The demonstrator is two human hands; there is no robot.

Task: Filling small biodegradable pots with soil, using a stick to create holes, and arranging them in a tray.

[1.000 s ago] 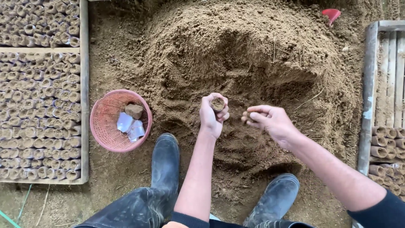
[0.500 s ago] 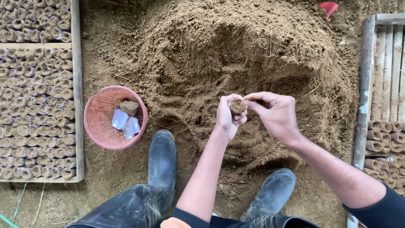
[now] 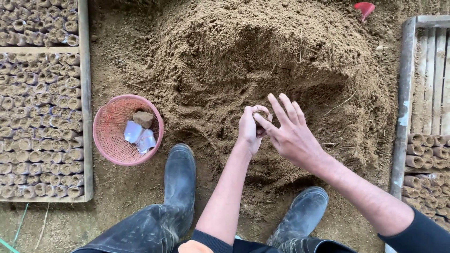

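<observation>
My left hand point(image 3: 249, 129) is closed around a small soil-filled seedling bag point(image 3: 260, 115), held upright in front of a big heap of brown soil point(image 3: 262, 61). My right hand point(image 3: 291, 132) lies against the bag's top, thumb and forefinger pressing on it while the other fingers spread upward. Most of the bag is hidden inside the two hands. Both hands hover over the lower slope of the heap, just above my two dark rubber boots point(image 3: 180, 180).
A pink plastic basket point(image 3: 108, 140) with a few empty bags and a soil clod sits left of my left boot. Wooden trays point(image 3: 86, 117) packed with several filled bags line the left side. Another wooden crate point(image 3: 402, 122) with filled bags stands right. A red scoop point(image 3: 364, 8) lies at the top.
My hands were apart a second ago. The right hand has come over to the bag in my left hand and now presses on its top; both hands drifted slightly right.
</observation>
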